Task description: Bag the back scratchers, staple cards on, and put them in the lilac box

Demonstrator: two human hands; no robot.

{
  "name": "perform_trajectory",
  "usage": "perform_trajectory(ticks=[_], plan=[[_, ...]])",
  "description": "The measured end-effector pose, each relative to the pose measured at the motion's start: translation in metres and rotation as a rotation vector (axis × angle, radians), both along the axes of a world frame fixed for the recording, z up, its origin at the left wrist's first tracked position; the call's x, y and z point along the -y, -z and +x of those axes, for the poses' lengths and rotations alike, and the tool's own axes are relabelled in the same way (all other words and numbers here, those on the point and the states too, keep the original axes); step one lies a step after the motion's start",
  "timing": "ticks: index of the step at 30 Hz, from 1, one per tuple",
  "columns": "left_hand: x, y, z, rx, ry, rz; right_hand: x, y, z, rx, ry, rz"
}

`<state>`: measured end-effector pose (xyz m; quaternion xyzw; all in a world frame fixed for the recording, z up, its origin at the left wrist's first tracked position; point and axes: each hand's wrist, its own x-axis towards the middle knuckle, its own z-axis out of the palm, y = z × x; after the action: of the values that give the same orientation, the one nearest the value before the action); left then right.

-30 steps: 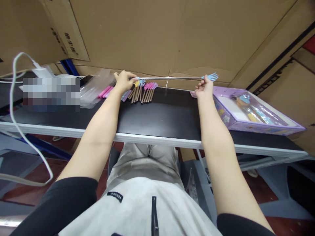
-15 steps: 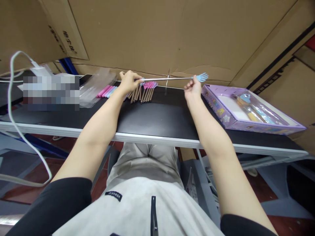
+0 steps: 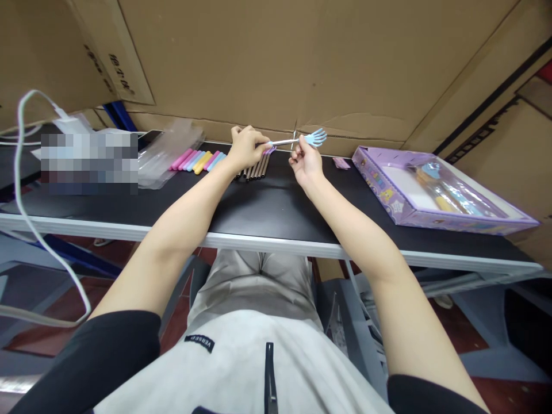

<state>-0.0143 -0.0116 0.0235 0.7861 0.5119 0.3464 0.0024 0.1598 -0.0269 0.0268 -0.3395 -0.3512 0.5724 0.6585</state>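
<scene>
A light grey cloth garment (image 3: 241, 368) lies creased nearest the camera. Beyond it, a ribbed, pale metal edge strip (image 3: 276, 246) borders a smooth, matt black tabletop (image 3: 276, 210). On the right stands a shallow, open, purple cardboard box (image 3: 399, 215) with glossy, clear-wrapped pieces inside. On the left, a row of smooth, rounded plastic handles in pink, blue and yellow (image 3: 201, 163) lies beside crinkled clear plastic bags (image 3: 161, 160). Thin tubular metal rods (image 3: 257, 169) lie side by side, partly behind the left forearm. Above the far part of the tabletop, a slim scratcher with a metal shaft and light blue, hand-shaped plastic head (image 3: 317, 138) spans both hands. The left hand (image 3: 249, 148) pinches its handle-side end; the right hand (image 3: 307, 164) grips it narrowly just below the head. A flat brown cardboard panel (image 3: 267, 69) forms the background.

Markings: the garment's black tag (image 3: 199, 342) appears to read "VERSED"; print on the box is too small to read; the cardboard at left bears black characters, not clearly legible.
</scene>
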Motion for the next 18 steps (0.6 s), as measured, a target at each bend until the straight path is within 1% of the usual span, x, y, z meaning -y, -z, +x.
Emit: perform_trajectory(ticks=[5, 8, 12, 15, 18], plan=[[-0.006, 0.003, -0.005, -0.007, -0.013, -0.028, 0.001, 0.001, -0.003, 0.021, 0.003, -0.051], [-0.009, 0.005, -0.008, -0.01, -0.023, -0.042, -0.005, 0.005, 0.0, 0.076, 0.036, -0.061], [-0.011, 0.006, -0.009, -0.008, -0.044, -0.053, -0.03, 0.017, 0.01, 0.288, 0.095, -0.038], [-0.011, 0.004, -0.011, 0.004, -0.058, -0.058, -0.055, 0.025, 0.021, 0.438, 0.095, 0.018], [-0.011, 0.001, -0.017, 0.035, -0.082, -0.049, -0.075, 0.021, 0.039, 0.481, 0.115, -0.003]])
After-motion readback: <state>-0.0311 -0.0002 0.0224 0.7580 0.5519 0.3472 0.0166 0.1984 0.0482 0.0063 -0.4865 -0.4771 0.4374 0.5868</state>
